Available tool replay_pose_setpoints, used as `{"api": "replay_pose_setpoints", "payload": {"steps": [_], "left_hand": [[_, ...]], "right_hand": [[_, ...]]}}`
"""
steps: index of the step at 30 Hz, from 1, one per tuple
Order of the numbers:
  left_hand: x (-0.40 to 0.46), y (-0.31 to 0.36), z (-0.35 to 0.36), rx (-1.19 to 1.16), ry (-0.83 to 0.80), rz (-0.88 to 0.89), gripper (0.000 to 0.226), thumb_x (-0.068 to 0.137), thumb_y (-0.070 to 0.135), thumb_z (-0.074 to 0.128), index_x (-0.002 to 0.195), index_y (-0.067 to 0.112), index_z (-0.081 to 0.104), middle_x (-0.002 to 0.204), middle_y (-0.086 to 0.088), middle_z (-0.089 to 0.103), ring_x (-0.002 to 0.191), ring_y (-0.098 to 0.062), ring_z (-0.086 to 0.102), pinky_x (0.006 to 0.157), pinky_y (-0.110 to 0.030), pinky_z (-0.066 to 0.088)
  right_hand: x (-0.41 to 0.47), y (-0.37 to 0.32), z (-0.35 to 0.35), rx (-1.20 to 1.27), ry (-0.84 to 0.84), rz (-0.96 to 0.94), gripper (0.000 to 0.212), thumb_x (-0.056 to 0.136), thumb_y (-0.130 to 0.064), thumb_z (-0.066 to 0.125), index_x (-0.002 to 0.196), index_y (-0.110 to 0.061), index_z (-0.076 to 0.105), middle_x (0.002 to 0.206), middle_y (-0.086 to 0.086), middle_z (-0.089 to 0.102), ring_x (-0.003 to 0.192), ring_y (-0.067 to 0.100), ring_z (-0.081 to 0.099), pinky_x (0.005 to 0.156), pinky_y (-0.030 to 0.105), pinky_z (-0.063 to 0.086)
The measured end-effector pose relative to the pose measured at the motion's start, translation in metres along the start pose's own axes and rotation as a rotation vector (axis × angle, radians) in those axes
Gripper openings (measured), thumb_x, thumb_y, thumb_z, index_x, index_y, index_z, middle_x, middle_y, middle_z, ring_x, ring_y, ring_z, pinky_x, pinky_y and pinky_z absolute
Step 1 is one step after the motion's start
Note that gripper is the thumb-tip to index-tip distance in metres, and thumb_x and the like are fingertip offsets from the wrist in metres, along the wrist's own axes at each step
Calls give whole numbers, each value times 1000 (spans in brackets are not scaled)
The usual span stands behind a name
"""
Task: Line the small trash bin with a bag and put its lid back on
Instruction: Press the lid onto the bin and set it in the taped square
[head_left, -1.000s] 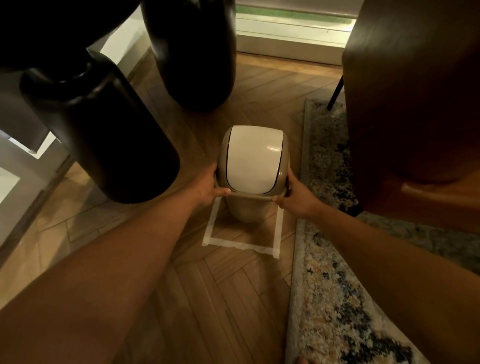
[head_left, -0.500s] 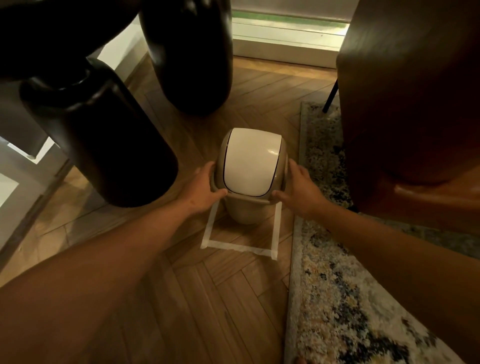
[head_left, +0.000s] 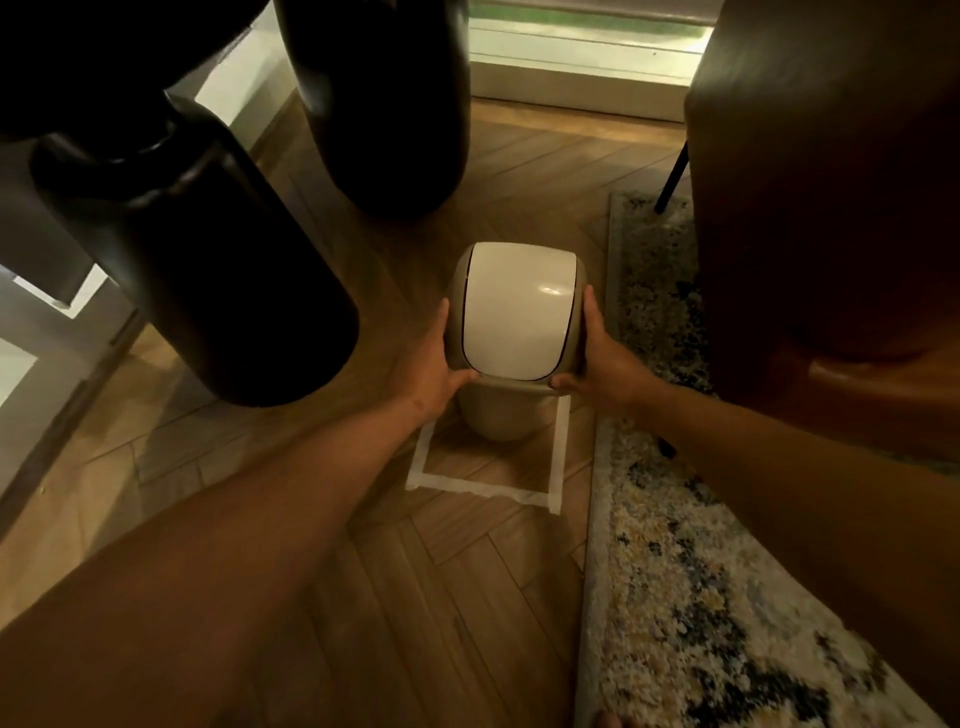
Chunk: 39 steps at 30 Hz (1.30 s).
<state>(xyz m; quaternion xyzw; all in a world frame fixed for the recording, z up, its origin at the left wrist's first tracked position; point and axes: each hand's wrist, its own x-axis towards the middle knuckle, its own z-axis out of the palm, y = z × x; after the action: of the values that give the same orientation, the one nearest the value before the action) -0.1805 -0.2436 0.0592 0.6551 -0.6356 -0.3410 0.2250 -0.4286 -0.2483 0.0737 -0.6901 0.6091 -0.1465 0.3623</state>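
Note:
A small beige trash bin (head_left: 501, 415) stands on the wood floor inside a square of white tape (head_left: 480, 486). On top sits its lid (head_left: 519, 317), beige with a white swing flap. My left hand (head_left: 428, 371) clasps the lid's left side, thumb at the front rim. The lid's right side is gripped by my right hand (head_left: 602, 364), fingers along the edge. No bag is in view.
Two large dark rounded vases (head_left: 208, 280) (head_left: 384, 104) stand to the left and behind the bin. A patterned rug (head_left: 670, 597) borders it on the right, with a brown chair (head_left: 831, 208) over it. A window sill (head_left: 582, 73) runs along the back.
Both hands slid up from the bin's rim to the sides of the lid, fingers now spread along its edges. The bin stays in the taped square.

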Motion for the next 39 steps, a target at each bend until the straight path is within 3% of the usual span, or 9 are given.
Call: {"api": "replay_pose_setpoints", "payload": {"steps": [6, 14, 17, 20, 26, 33, 39], "left_hand": [[1, -4, -7, 39, 17, 10, 110, 78, 21, 82, 158, 27, 7, 159, -4, 32, 146, -25, 32, 115, -44, 31], [2, -5, -13, 69, 8, -9, 93, 71, 27, 87, 148, 26, 35, 148, -2, 49, 137, -26, 45, 108, -44, 43], [0, -6, -18, 74, -32, 12, 92, 72, 24, 86, 149, 27, 34, 148, -1, 49, 138, -25, 45, 109, -43, 42], [-3, -7, -20, 102, -58, 58, 91, 74, 23, 84, 148, 29, 31, 148, 0, 47, 138, -23, 44, 106, -38, 40], [-7, -7, -22, 189, -11, 51, 81, 81, 29, 79, 149, 21, 36, 148, -5, 48, 135, -26, 46, 105, -37, 40], [-9, -9, -19, 198, -7, 9, 74, 79, 37, 79, 144, 25, 43, 141, -2, 56, 130, -25, 52, 103, -41, 46], [-9, -9, -18, 206, 0, -6, 77, 79, 35, 79, 145, 25, 41, 142, -4, 55, 131, -27, 51, 104, -42, 45]], "right_hand": [[-2, -3, 11, 55, 23, -50, 135, 80, -10, 81, 149, -30, -34, 165, -4, 17, 149, 20, 20, 115, 35, 28], [-4, 1, 15, 42, 15, -71, 131, 83, -7, 77, 148, -29, -35, 165, -3, 16, 148, 20, 22, 114, 33, 28], [-2, 1, 16, 44, 46, -88, 136, 79, -13, 82, 150, -31, -32, 167, -2, 8, 151, 21, 14, 120, 45, 25], [-5, 6, 21, -1, 159, -38, 134, 73, -25, 88, 156, -25, -18, 168, 1, -2, 152, 23, 9, 120, 44, 21], [-16, 11, 27, 23, 175, -65, 116, 76, -30, 84, 157, -39, 1, 148, -8, 50, 133, 18, 51, 103, 41, 48], [-15, 13, 30, 41, 159, -30, 108, 83, -24, 79, 158, -34, 3, 145, -3, 55, 130, 23, 54, 96, 28, 43], [-15, 14, 31, 29, 157, -21, 108, 84, -24, 78, 157, -38, 0, 143, -4, 57, 126, 24, 57, 92, 28, 44]]}}
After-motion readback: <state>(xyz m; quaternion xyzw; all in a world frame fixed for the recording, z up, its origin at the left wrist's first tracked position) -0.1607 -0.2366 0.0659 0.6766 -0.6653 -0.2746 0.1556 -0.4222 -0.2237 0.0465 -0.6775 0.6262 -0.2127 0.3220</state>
